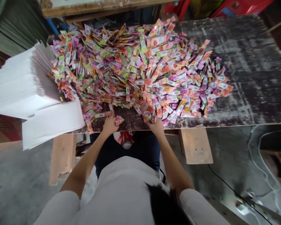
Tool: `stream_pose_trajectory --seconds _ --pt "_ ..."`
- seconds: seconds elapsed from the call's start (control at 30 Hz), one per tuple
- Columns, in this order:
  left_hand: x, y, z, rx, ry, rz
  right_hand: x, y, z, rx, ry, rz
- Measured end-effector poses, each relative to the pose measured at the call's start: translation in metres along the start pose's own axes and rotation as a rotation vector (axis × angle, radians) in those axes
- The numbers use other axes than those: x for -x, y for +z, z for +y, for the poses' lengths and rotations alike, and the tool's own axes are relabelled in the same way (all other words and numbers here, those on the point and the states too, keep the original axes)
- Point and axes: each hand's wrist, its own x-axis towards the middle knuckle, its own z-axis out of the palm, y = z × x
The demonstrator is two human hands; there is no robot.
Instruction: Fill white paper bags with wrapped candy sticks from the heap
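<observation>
Left grip (110, 125) pinched packets (119, 120), right grip (156, 126) too blurred to tell; nudging risked spilling loose ones off surface's (131, 121) 6-o'clock edge.

Soft, gray light is falling on the worktop (255, 72), and the room is looking a bit dim. The white paper (16, 82) by its left edge is looking brightest. Tiny shiny spots are showing on the packets (121, 62). Dark shade is hiding under the near edge. The left hand (110, 125) and right hand (156, 126) are looking slightly fuzzy. Toward the bottom corners, the sleeves (62, 204) are stretching wide.
</observation>
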Motion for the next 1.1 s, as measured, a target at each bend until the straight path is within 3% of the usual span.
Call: stream_pose_trajectory --seconds 0.1,0.2,0.27,0.33,0.47,0.57,0.67,0.83,1.0,1.1 --pt "0.039 0.002 -0.002 -0.06 0.113 -0.113 0.006 -0.013 0.015 0.025 0.054 0.036" --pt "0.05 0.0 -0.002 -0.018 0.142 0.03 0.003 -0.013 0.011 0.065 0.005 0.017" --pt "0.041 0.001 0.003 0.001 0.058 0.162 -0.004 -0.003 -0.002 0.12 -0.034 0.005" --pt "0.025 0.005 0.013 -0.029 -0.055 0.205 -0.011 0.01 -0.015 0.2 -0.042 0.013" --pt "-0.001 0.019 0.038 -0.194 -0.12 0.102 -0.019 0.028 -0.026 0.29 -0.018 0.031" --pt "-0.004 0.025 0.048 -0.237 -0.096 0.016 -0.016 0.022 -0.016 0.265 -0.024 -0.005" --pt "0.003 0.025 0.042 -0.144 -0.129 0.033 -0.007 0.0 0.002 0.238 -0.019 -0.05" --pt "0.025 0.021 0.024 -0.126 -0.329 0.145 0.011 -0.028 0.018 0.214 0.041 -0.097" --pt "0.036 0.011 0.017 -0.2 -0.207 0.029 0.004 -0.005 -0.018 0.072 -0.199 -0.041" --pt "0.026 -0.007 -0.003 -0.187 -0.178 0.076 -0.017 0.02 -0.049 0.082 -0.253 -0.005"
